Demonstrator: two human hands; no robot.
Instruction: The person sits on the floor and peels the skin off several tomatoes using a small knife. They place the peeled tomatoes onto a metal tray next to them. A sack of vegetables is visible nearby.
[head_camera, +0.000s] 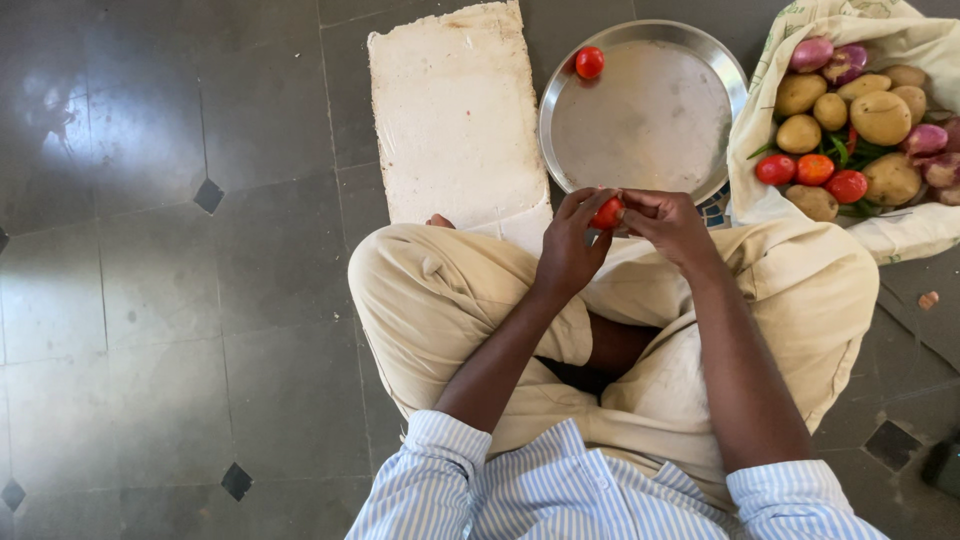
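Observation:
I sit cross-legged on a dark tiled floor. My left hand (572, 238) and my right hand (668, 222) meet above my knees, both pinching one small red tomato (607, 213) between the fingertips. A dark, thin object, possibly a blade, shows just below the tomato; I cannot tell what it is. In front of my hands lies a round steel plate (650, 130) with another red tomato (589, 62) near its far left rim.
A white rectangular slab (455, 110) lies on the floor left of the plate. At the right, a cloth bag (900, 40) lies open with potatoes (880, 117), red tomatoes (812, 170), purple onions (812, 53) and green chillies.

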